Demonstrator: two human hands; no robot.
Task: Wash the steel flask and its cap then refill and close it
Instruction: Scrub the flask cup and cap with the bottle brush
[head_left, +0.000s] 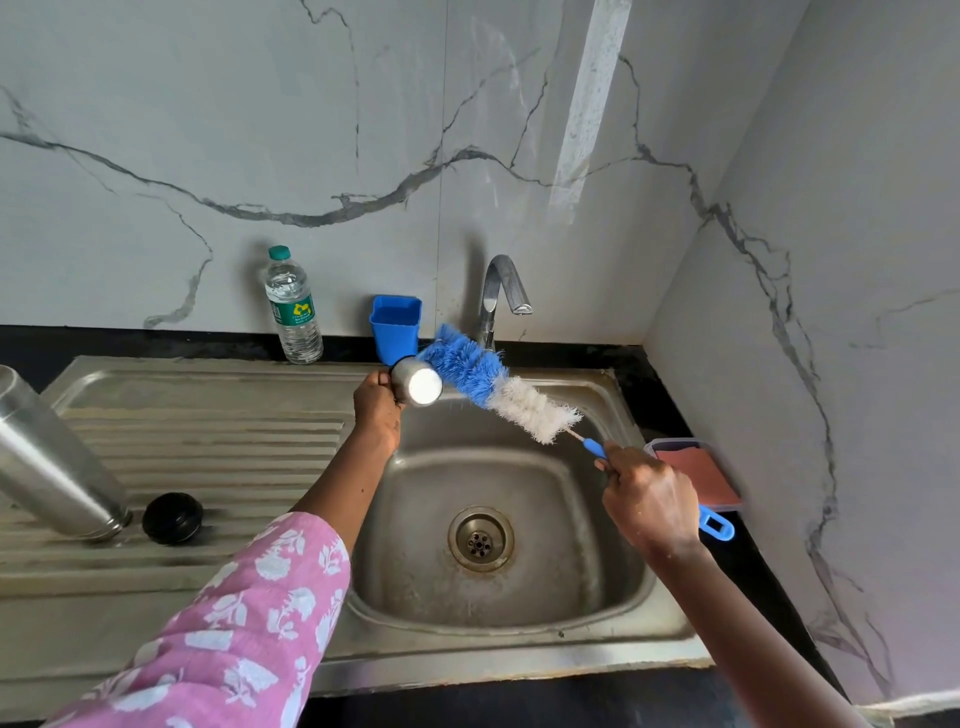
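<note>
Centre of frame, over the sink (519, 644): left hand (376, 402) gripped the steel cap (417, 385), fingers wrapped round its wall, bright round face turned to the camera (base or mouth, could not tell). Right hand (649, 499) was clenched round the blue handle of the bottle brush (488, 382). The blue bristles lay against the cap's far side, the white bristles clear of it.

Steel flask (52, 457): far left of frame, on the drainboard (208, 431), looking tilted with one end down on the ribs. Black stopper (173, 518) just beside that end. Neither was held.

Risks, as judged:
- The cap was held by its wall only. If wet or soapy, a hard brush stroke could knock it out of the grip into the basin.
- The brush is long and was held at the handle end, so a swing of the head could strike the tap (501, 291) or the blue tub (396, 332) behind it.
- The flask could roll or slide on the ribbed drainboard if bumped.

Containers:
- Plastic bottle (293, 312), upper left of centre on the black table (660, 395), green cap on, with clear water inside.
- Blue tub: open-topped, contents not discernible.
- Clear box (696, 470), right of the sink, showed a reddish-brown slab, sponge or lid unclear.
- Basin: no standing water seen, drain (480, 538) open, tap not visibly running.
</note>
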